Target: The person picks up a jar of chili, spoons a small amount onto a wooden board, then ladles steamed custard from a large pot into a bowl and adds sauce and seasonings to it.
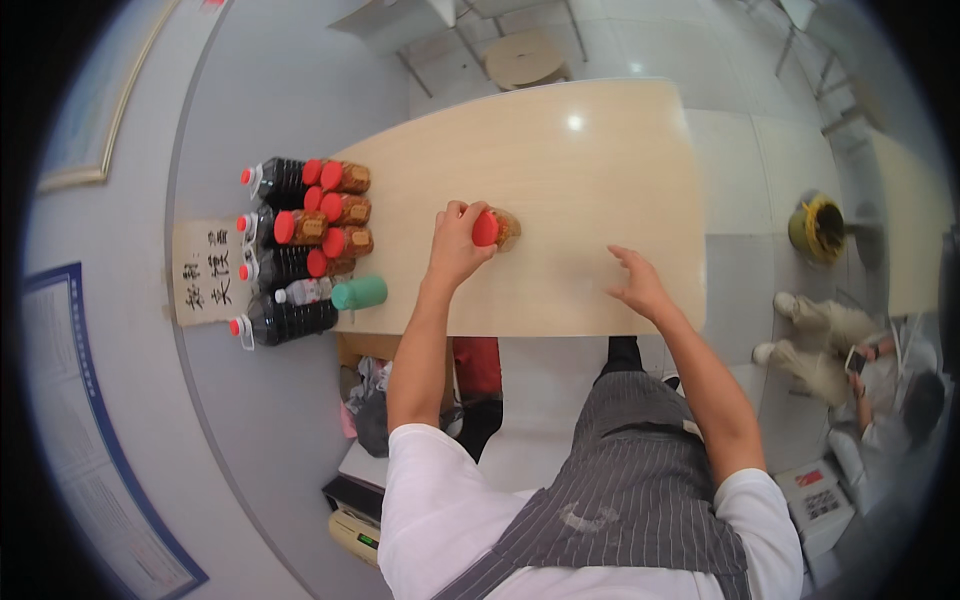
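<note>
left hand [455, 243] gripping red-capped jar [494, 229] mid-table [600, 170], right hand [638, 283] spread near edge

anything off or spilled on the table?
No spill or damage visible. One red-capped jar stands apart mid-table under the left hand, away from the bottles and jars grouped at the table's left end.
</note>
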Demonstrator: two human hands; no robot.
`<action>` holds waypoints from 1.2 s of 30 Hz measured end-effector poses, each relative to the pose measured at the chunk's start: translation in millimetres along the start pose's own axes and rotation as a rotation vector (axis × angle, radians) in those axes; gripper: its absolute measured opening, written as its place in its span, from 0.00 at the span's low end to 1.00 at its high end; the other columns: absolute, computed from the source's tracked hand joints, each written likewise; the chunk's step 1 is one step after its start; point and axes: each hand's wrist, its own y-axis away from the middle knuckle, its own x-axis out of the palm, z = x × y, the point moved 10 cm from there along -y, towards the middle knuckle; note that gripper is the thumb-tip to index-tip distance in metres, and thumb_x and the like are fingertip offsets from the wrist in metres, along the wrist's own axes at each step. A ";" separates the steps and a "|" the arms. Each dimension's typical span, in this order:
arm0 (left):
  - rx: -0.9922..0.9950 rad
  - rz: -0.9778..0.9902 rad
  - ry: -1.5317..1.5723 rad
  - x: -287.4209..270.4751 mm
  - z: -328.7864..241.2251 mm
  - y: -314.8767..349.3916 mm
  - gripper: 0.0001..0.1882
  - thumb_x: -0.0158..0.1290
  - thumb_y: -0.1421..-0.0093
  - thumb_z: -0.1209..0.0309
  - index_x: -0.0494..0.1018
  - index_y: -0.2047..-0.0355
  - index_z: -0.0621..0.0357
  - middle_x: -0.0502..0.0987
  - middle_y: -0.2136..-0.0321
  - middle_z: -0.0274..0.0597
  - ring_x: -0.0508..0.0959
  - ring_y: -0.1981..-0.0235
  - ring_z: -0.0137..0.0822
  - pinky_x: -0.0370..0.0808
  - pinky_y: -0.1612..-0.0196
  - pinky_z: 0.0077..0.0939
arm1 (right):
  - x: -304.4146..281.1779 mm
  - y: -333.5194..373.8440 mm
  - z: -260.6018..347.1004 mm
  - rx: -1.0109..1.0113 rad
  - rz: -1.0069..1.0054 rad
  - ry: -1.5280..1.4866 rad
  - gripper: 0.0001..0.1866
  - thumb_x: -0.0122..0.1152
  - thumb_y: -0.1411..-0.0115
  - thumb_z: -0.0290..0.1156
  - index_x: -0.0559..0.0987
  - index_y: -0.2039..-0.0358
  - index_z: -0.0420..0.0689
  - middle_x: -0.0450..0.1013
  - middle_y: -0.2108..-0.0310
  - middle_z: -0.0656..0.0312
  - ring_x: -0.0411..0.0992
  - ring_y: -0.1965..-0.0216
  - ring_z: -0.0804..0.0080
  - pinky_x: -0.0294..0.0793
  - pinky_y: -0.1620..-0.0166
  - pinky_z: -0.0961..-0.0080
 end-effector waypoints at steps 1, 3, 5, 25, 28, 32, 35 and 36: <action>0.100 0.031 0.055 -6.1 -33.8 2.4 0.32 0.64 0.63 0.76 0.70 0.53 0.53 0.69 0.58 0.47 0.69 0.55 0.50 0.70 0.51 0.39 | -17.1 22.9 22.3 -0.072 -0.055 -0.015 0.47 0.75 0.62 0.31 0.61 0.40 0.47 0.55 0.38 0.52 0.51 0.36 0.54 0.56 0.37 0.61; 0.302 0.122 0.102 -14.6 -113.5 13.4 0.33 0.64 0.63 0.76 0.70 0.52 0.51 0.69 0.57 0.46 0.69 0.56 0.49 0.71 0.52 0.38 | -49.5 73.0 70.8 -0.209 -0.192 -0.030 0.47 0.74 0.60 0.31 0.60 0.39 0.47 0.56 0.39 0.53 0.52 0.37 0.56 0.54 0.36 0.67; 0.531 0.230 0.088 -17.8 -213.5 36.0 0.34 0.64 0.63 0.75 0.70 0.51 0.48 0.68 0.56 0.44 0.69 0.57 0.47 0.72 0.53 0.35 | -82.4 130.8 104.4 -0.445 -0.357 0.021 0.50 0.76 0.63 0.31 0.59 0.39 0.43 0.57 0.40 0.52 0.54 0.38 0.53 0.55 0.37 0.63; 2.231 0.604 -0.015 216.3 -811.6 660.4 0.30 0.62 0.56 0.51 0.71 0.53 0.47 0.70 0.67 0.42 0.76 0.70 0.42 0.76 0.72 0.35 | -82.4 888.0 -175.1 -0.186 -1.854 -0.482 0.43 0.75 0.69 0.27 0.64 0.49 0.45 0.65 0.54 0.57 0.66 0.51 0.61 0.66 0.48 0.69; 2.438 0.589 -0.062 253.1 -831.3 784.2 0.33 0.56 0.52 0.44 0.68 0.51 0.49 0.69 0.68 0.45 0.75 0.74 0.42 0.74 0.76 0.31 | -14.2 996.8 -202.6 -0.058 -2.186 -0.451 0.43 0.75 0.68 0.26 0.63 0.48 0.45 0.65 0.54 0.58 0.66 0.51 0.63 0.66 0.47 0.69; 2.693 0.830 -0.222 277.7 -829.0 952.8 0.30 0.58 0.52 0.51 0.67 0.51 0.51 0.68 0.58 0.50 0.73 0.60 0.47 0.75 0.64 0.37 | 99.1 1118.7 -219.5 0.112 -2.567 -0.453 0.43 0.76 0.66 0.26 0.63 0.48 0.44 0.65 0.53 0.58 0.66 0.50 0.66 0.68 0.49 0.70; 3.053 1.172 -0.058 265.6 -796.8 1070.2 0.33 0.63 0.55 0.69 0.66 0.47 0.46 0.60 0.44 0.50 0.62 0.45 0.53 0.68 0.47 0.42 | 196.6 1187.6 -225.5 0.382 -2.732 -0.393 0.45 0.77 0.65 0.26 0.62 0.46 0.44 0.65 0.52 0.58 0.66 0.49 0.67 0.68 0.48 0.71; 3.154 1.190 -0.040 265.5 -788.9 1111.4 0.31 0.62 0.55 0.70 0.66 0.48 0.46 0.61 0.44 0.50 0.63 0.46 0.53 0.68 0.48 0.42 | 228.1 1211.1 -233.5 0.371 -2.777 -0.474 0.45 0.77 0.65 0.26 0.62 0.46 0.44 0.65 0.52 0.58 0.65 0.49 0.67 0.68 0.48 0.71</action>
